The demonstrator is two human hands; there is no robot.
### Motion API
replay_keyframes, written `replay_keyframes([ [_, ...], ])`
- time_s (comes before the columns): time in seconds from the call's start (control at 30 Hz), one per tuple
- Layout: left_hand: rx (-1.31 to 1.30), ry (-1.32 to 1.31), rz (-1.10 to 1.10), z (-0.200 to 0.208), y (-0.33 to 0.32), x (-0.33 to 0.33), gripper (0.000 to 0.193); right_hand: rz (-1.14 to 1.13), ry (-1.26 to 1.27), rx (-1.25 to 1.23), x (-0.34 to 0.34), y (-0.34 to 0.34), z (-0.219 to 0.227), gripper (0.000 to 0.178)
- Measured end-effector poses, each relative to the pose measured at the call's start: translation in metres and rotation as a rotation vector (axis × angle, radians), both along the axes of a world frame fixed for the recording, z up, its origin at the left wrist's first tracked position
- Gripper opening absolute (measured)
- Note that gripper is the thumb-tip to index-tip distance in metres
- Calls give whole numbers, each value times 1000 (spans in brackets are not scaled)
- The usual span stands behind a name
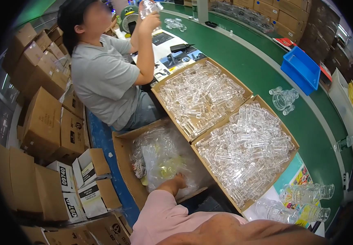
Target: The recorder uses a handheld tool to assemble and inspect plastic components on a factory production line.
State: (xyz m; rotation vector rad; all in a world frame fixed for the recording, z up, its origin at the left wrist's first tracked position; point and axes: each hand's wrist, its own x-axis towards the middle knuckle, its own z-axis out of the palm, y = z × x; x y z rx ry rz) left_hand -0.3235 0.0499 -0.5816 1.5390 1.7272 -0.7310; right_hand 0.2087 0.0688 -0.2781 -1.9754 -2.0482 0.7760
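My left hand (180, 180) reaches down into an open cardboard carton (124, 157) beside me, over a heap of crumpled clear plastic bags (156, 153). Its fingers look loosely apart, and I see nothing held in them. Yellowish film (171, 166) lies among the bags just beyond the fingers. My right arm crosses the lower edge of the view, and its hand does not show. To the right of the carton are two shallow cardboard trays, a near one (275, 182) and a far one (172, 118), both heaped with small clear glass tubes.
A co-worker in a grey shirt (103, 67) lifts a clear glass piece at the far left. Several glass vessels (307, 194) lie at the near right. A blue bin (300, 70) and another glass piece (284, 100) sit on the green table. Stacked cartons (42, 120) fill the left.
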Motion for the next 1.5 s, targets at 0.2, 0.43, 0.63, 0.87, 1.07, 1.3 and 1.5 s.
replay_keyframes([
  [0.2,-37,-159,104,-43,7,-4,64,-38,-134,29,3,-24,9,43],
  [0.43,81,-353,196,-137,22,19,61,-32,-311,84,8,-26,28,43],
  [0.63,126,-514,227,-169,26,36,57,-4,-433,104,6,-35,47,43],
  [0.87,181,-597,281,-177,10,14,54,47,-471,121,6,-56,51,44],
  [1.07,243,-592,365,-177,-15,-33,51,134,-428,138,17,-59,49,44],
  [1.3,-51,-214,-59,-16,43,5,52,238,-414,189,29,-62,34,45],
  [1.5,9,23,57,41,7,-8,63,470,-269,255,26,-21,5,46],
])
